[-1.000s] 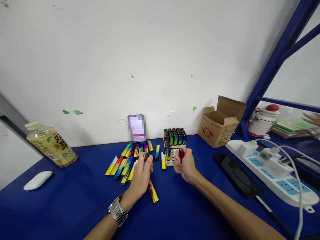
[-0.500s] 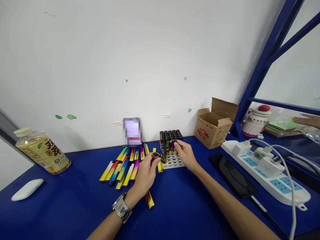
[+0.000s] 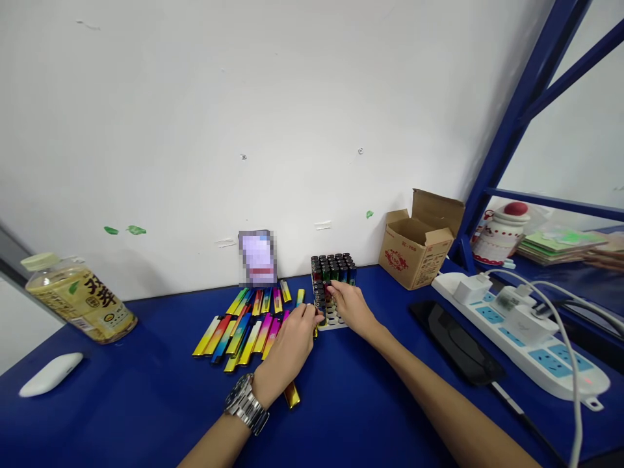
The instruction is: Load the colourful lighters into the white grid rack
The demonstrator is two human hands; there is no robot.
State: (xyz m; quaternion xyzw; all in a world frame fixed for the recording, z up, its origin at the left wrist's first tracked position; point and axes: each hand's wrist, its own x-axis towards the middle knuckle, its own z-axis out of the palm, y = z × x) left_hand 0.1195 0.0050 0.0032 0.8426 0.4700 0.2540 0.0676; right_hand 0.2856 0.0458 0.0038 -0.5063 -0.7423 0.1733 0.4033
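A white perforated tray (image 3: 337,320) holds several lighters (image 3: 333,263) standing upright, black tops up, in its back rows and left column. My right hand (image 3: 351,307) pinches a lighter (image 3: 327,286) over the tray, just right of that left column. At the tray's front left corner, my left hand (image 3: 292,341) has its fingers closed on another lighter (image 3: 322,316), mostly hidden by the fingers. Many shiny, colour-graded lighters (image 3: 238,335) lie loose to the left of my left hand. One gold lighter (image 3: 292,395) lies below it, partly covered by the wrist.
A propped phone (image 3: 258,259), its screen blurred, leans against the wall. An open cardboard box (image 3: 414,257), a black phone (image 3: 458,341) and a white power strip (image 3: 521,344) are at right. A drink bottle (image 3: 80,299) and a white case (image 3: 51,375) stand left.
Both hands have brought their lighters to the tray: the left moved right and forward, the right moved slightly left. Another person's hand at the far right has lowered.
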